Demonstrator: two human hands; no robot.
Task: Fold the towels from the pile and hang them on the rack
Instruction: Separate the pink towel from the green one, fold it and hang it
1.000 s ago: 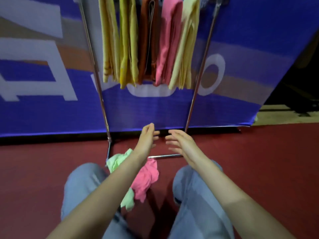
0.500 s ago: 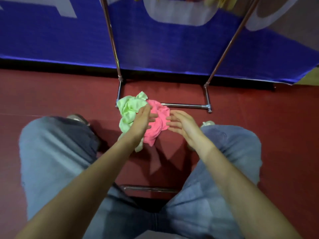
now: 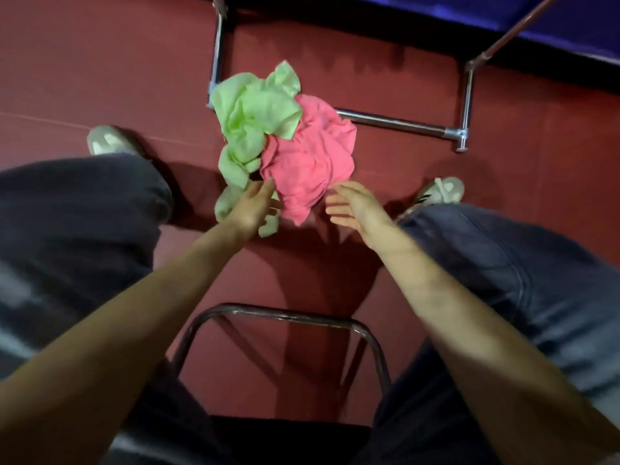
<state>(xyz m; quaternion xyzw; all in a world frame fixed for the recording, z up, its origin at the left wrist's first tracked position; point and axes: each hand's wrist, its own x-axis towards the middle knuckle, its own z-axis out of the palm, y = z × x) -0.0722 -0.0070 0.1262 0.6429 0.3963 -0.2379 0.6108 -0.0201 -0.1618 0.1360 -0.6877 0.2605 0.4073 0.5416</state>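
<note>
A crumpled pile lies on the red floor between my feet: a light green towel (image 3: 250, 117) on the left and a pink towel (image 3: 310, 159) on the right. My left hand (image 3: 250, 208) hovers over the pile's near edge, fingers apart, its fingertips at the pink towel's left side. My right hand (image 3: 355, 204) is open just right of the pink towel and holds nothing. Only the rack's metal base bar (image 3: 399, 124) and lower legs show behind the pile; the hung towels are out of view.
I sit on a chair whose metal frame (image 3: 281, 315) shows between my knees. My legs in jeans flank the pile, with one shoe (image 3: 109, 140) at left and another shoe (image 3: 443, 191) at right. A blue banner (image 3: 550, 25) stands behind the rack.
The view has tilted down from the hung towels to the floor pile. Both hands have dropped toward the pile and stayed open.
</note>
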